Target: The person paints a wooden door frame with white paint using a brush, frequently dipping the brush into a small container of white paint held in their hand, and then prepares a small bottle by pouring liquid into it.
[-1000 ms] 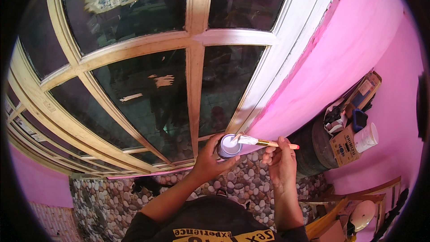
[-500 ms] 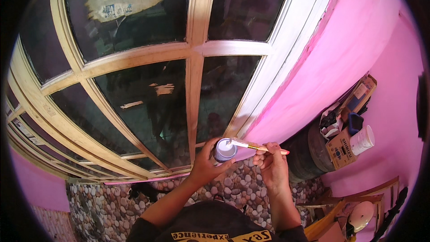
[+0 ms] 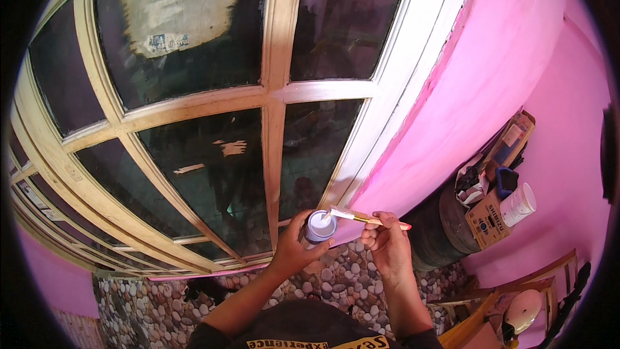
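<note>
My left hand is wrapped round a small round paint pot with whitish paint inside, held in front of my body. In my right hand is a paintbrush, pinched by its handle with the red-tipped end pointing right. Its paint-coated bristles rest at the pot's rim. Beyond both hands stands a wooden window frame. The right-hand part of the frame is coated white, while the bars farther left are bare yellowish wood.
A pink wall adjoins the frame on the right. Near it a dark drum stands beside a cardboard box and a white tub. Wooden furniture is at lower right. The floor has a pebble pattern.
The view has tilted slightly upward, so the window frame sits lower. Both hands keep their hold, and the brush stays at the pot's rim.
</note>
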Tool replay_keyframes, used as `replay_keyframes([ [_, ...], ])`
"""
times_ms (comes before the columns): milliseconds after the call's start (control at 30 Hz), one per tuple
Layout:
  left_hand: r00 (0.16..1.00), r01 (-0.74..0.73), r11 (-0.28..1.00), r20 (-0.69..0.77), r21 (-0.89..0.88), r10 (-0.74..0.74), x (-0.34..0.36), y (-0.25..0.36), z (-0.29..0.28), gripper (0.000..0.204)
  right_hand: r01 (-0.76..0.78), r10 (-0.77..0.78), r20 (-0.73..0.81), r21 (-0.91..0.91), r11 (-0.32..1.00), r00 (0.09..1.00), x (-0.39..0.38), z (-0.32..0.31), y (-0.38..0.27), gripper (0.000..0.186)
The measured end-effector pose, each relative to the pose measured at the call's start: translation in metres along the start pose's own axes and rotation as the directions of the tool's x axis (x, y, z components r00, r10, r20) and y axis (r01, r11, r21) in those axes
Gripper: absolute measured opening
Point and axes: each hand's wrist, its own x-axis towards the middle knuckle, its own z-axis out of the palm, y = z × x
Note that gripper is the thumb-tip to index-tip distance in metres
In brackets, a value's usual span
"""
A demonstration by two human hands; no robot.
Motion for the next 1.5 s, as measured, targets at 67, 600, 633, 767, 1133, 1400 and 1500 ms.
replay_keyframes([
  [67, 1.000, 0.019, 1.000, 0.009, -0.022, -0.019, 0.000, 0.000, -0.001, 0.079, -0.005, 0.005, -0.002, 0.007, 1.000, 1.000, 0.000, 0.000, 0.000, 0.019],
  [600, 1.000, 0.008, 0.999, -0.025, 0.031, -0.008, -0.007, 0.001, -0.006, 0.078, 0.677, -0.676, 0.049, -0.093, 0.730, 0.735, 0.026, 0.051, -0.027, 0.019],
  [633, 0.999, 0.016, 1.000, -0.028, 0.012, -0.016, -0.008, 0.001, -0.005, 0.077, 0.679, -0.678, 0.045, -0.096, 0.728, 0.733, 0.031, 0.056, -0.029, 0.019],
  [767, 0.999, -0.035, 0.996, -0.033, 0.078, 0.038, -0.013, 0.005, -0.009, 0.077, 0.864, -0.872, 0.203, -0.354, 0.359, 0.446, 0.049, 0.068, -0.033, 0.019],
  [1133, 0.994, 0.035, 0.998, -0.103, 0.060, -0.028, -0.032, 0.006, -0.020, 0.076, 0.855, -0.852, 0.523, -0.452, -0.254, 0.022, 0.079, 0.080, -0.026, 0.025],
  [1400, 0.993, 0.065, 0.997, -0.100, 0.036, -0.062, -0.034, 0.011, -0.024, 0.076, 0.790, -0.822, 0.569, -0.489, -0.370, -0.032, 0.080, 0.080, -0.025, 0.025],
  [1500, 0.993, 0.070, 0.997, -0.094, 0.039, -0.066, -0.034, 0.012, -0.024, 0.075, 0.792, -0.830, 0.558, -0.495, -0.356, -0.024, 0.080, 0.082, -0.023, 0.024],
])
